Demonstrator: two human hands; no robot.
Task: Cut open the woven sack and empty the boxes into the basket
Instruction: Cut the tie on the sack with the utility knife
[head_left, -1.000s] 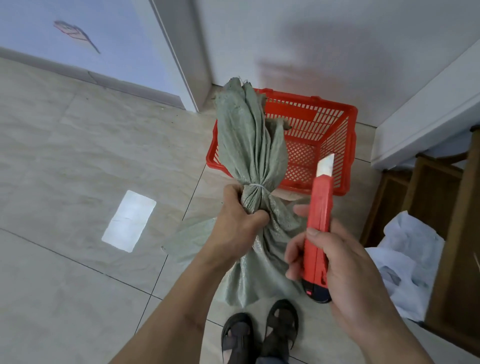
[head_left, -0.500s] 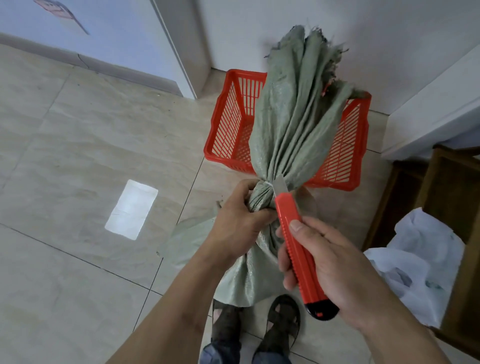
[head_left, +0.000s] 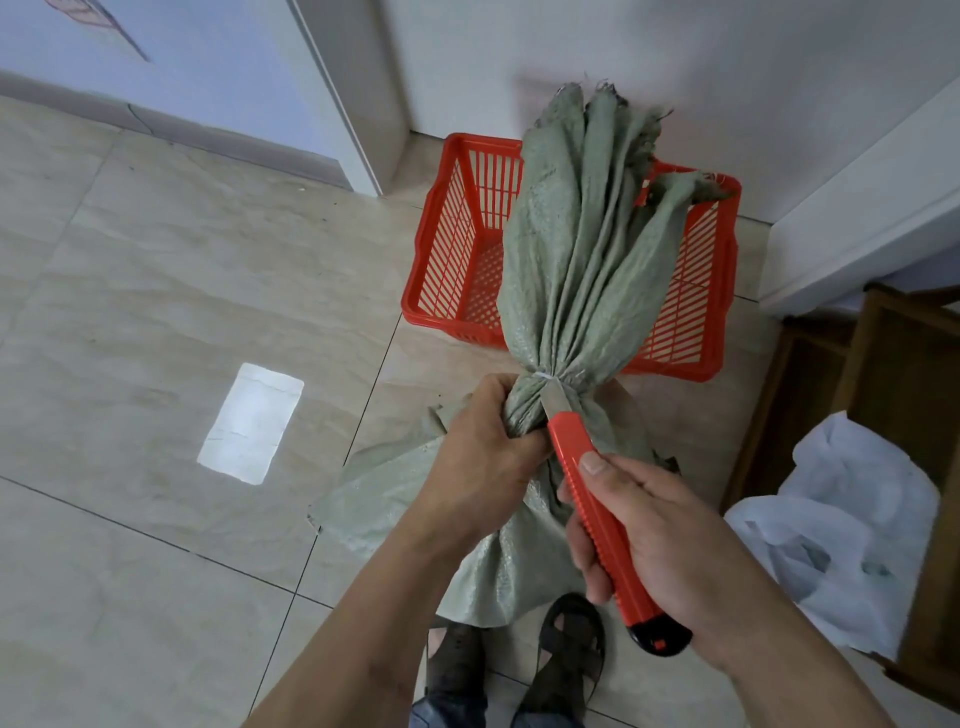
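1. The left hand (head_left: 485, 457) grips the gathered neck of the green woven sack (head_left: 582, 249), fingers curled tight round the bunched cloth just below a thin white tie (head_left: 558, 375).
2. The right hand (head_left: 654, 535) holds a red utility knife (head_left: 597, 512), fingers wrapped round the handle and the thumb pressed flat on its upper side.
3. The knife's metal blade (head_left: 554, 397) is out and its tip lies against the sack's neck right at the tie, just beside the left hand's fingers.
4. Above the tie, the sack's loose top fans upward in long folds, its frayed edge standing in front of the white wall.
5. Below the hands, the sack's body hangs down to the tiled floor (head_left: 156, 312), near the person's dark sandals (head_left: 569, 639).
6. A red slatted basket (head_left: 457, 234) sits on the floor behind the sack, against the wall; the sack hides part of it.
7. A white plastic bag (head_left: 852, 530) lies at the right beside wooden furniture (head_left: 904, 364).
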